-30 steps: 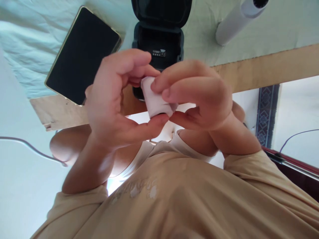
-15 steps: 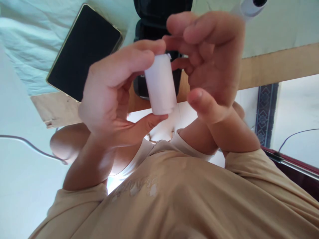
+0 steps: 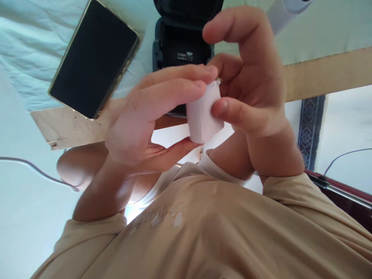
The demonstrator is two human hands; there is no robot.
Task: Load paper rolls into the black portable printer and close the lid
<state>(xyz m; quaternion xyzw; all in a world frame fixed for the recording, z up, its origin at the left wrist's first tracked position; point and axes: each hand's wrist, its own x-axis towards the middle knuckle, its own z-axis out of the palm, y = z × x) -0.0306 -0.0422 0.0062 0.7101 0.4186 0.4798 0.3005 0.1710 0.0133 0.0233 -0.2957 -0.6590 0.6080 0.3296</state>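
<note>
A small white paper roll (image 3: pixel 202 118) is held up in front of my body, slightly tilted. My left hand (image 3: pixel 139 116) grips it, fingers over the top and thumb under the lower end. From the other side my right hand (image 3: pixel 258 85) has its thumb pressed on the roll's side. Its lower fingers curl behind the roll's upper edge, partly hidden, while the index finger is raised away. Just beyond the hands stands a black printer-like device (image 3: pixel 165 42) with its lid up and a small label inside; my hands cover part of it.
A dark-screened phone or tablet (image 3: pixel 94 58) lies at the left on the pale green cloth (image 3: pixel 26 50). At the top right is a white cylindrical object (image 3: pixel 286 15), partly cut off. A wooden board edge (image 3: pixel 325 73) borders the table. A cable (image 3: pixel 35 168) runs at the left.
Both hands moved the roll slightly right and down. My right thumb came in from beside the roll onto its side. More of the black device's inside shows now.
</note>
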